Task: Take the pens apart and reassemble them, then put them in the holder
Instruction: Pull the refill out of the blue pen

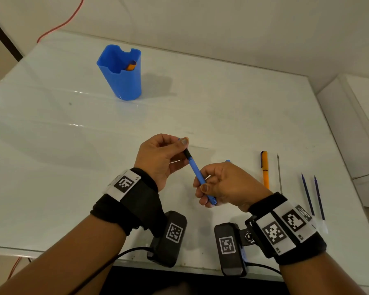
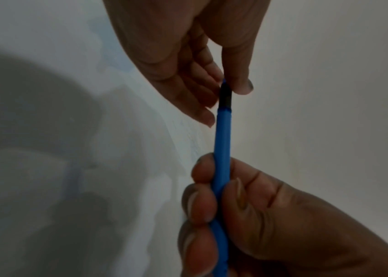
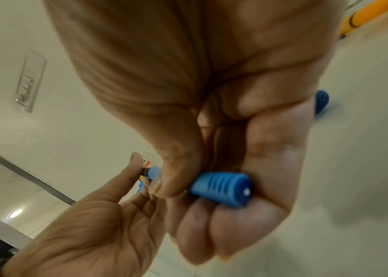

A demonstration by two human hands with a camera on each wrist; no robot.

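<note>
Because the blue pen [image 1: 197,175] needs one end fixed while the other is worked, the head view shows it held slantwise above the white table [image 1: 51,145], on the near side of the blue holder [image 1: 120,73] and well apart from it. The right hand [image 1: 224,184] is clenched round the lower barrel, thumb laid along it, while the left hand [image 1: 160,158] pinches the black grip section at the upper end — a hold that reads as twisting or seating that piece, though which way cannot be told. The holder stands upright with an orange pen end [image 1: 130,66] showing inside, so one pen is judged finished. To the right of the holder and nearer the table's front edge lie an orange pen [image 1: 264,169], a thin grey refill [image 1: 279,173] and two dark blue refills [image 1: 313,194], side by side and apart, presumably laid out so each part stays within reach. A small blue piece [image 1: 227,161] peeks out just behind the right hand. From the left wrist, the thumb and fingers [image 2: 202,90] close on the black section, the loose fingers clear of the barrel, and the other hand grips lower down. From the right wrist, the ribbed blue end cap [image 3: 223,189] sits in the curled palm — bracing the barrel against turning — and a blue cap [image 3: 321,101] lies on the table beyond.
</note>
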